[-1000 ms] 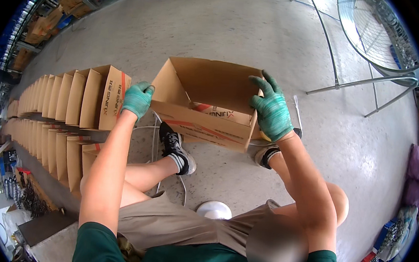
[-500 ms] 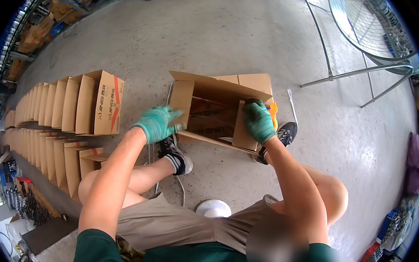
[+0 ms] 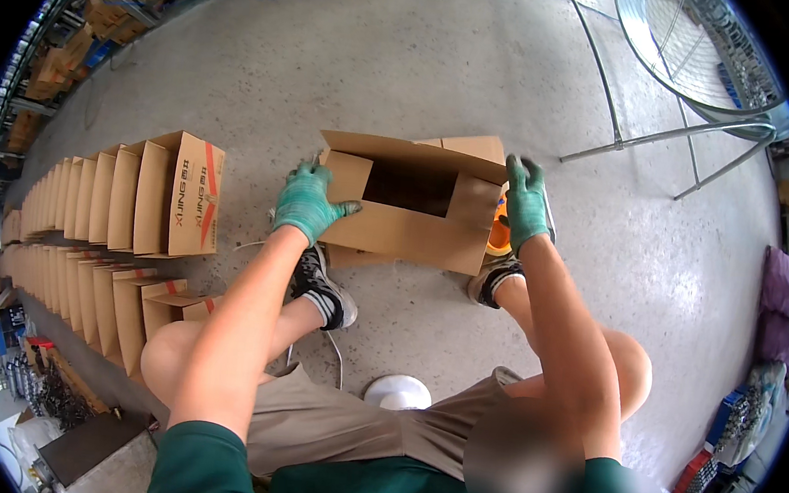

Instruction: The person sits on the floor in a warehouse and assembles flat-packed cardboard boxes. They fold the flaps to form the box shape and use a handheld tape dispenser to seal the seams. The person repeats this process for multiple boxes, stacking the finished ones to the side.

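Observation:
A cardboard box [image 3: 354, 177] stands between my feet with its top partly folded. Its short end flaps lie inward, and the near long flap [image 3: 405, 233] slants in over the opening. The far long flap [image 3: 411, 155] rises along the back. My left hand [image 3: 308, 204], in a green glove, rests against the left end, fingers spread and thumb over the near flap's corner. At the far flap's right end is my right hand [image 3: 527, 201], also gloved, fingers stretched out. An orange tool [image 3: 500, 232], perhaps a tape dispenser, sits half hidden beside the box's right side.
Two rows of standing open cardboard boxes [image 3: 196, 196] run along the left. A large fan [image 3: 705, 62] on a metal stand [image 3: 671, 143] is at the far right. White straps [image 3: 337, 358] lie on the floor, and a round white object [image 3: 399, 391] is between my legs.
The near long flap has come up and inward over the opening. My left hand has shifted right and away from me; my right hand has left the right end flap for the far right corner.

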Demonstrator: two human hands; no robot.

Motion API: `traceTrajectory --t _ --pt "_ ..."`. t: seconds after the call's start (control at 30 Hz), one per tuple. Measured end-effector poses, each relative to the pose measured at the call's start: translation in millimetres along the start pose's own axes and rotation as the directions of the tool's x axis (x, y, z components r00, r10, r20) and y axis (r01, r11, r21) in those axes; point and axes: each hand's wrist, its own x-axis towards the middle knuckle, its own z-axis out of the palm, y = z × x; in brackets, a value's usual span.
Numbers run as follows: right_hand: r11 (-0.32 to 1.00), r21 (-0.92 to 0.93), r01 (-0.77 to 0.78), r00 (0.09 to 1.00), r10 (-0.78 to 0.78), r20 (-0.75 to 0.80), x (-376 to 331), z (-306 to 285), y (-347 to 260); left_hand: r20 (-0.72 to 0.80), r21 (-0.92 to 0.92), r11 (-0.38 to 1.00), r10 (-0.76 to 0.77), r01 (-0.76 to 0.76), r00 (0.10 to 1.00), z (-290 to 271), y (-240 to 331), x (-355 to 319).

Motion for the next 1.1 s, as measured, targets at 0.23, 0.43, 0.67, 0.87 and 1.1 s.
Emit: traceTrajectory --t 0.23,0.43,0.67,0.87,1.1 --pt "0.999 0.01 -0.049 0.882 0.039 0.469 -14 -10 27 0.058 -0.951 0.287 -0.207 0.118 0.977 78 -29 3" --pt "0.954 -0.131 0.271 0.824 -0.16 0.544 -18 2 94 -0.019 -0.978 0.21 -0.166 0.016 0.986 58 -41 -11" --pt "0.949 -0.2 0.244 0.841 -0.104 0.531 -5 37 65 -0.051 -0.782 0.622 -0.13 0.042 0.99 75 -99 -20" --pt "0.786 -0.328 0.525 0.787 -0.301 0.538 -11 38 82 -0.091 -0.787 0.615 -0.198 0.051 0.976 82 -80 -21" --pt "0.606 -0.5 0.618 0.76 -0.298 0.578 -16 36 77 -0.029 -0.712 0.678 -0.289 0.183 0.957 84 -72 -15"
